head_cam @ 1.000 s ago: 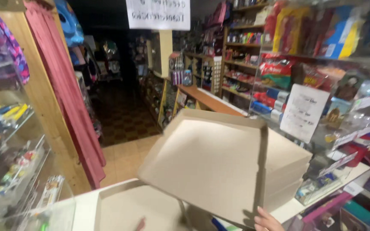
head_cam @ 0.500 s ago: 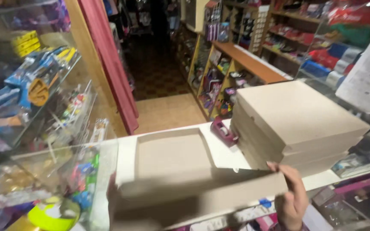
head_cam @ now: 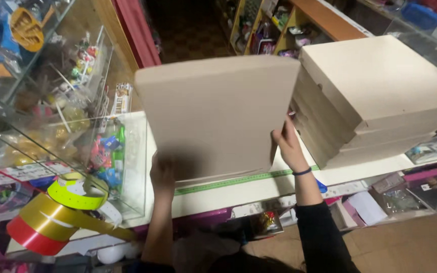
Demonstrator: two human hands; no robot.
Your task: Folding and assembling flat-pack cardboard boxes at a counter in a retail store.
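head view: both hands on cardboard box

I see a white counter. Stack of flat cardboard boxes sits at its right end. Green measuring strip runs along the near edge. Glass display case stands on the left end.

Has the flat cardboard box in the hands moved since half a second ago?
Yes. The flat cardboard box has been lifted off the white counter; before it lay low at the counter's front edge, beside the stack of boxes.
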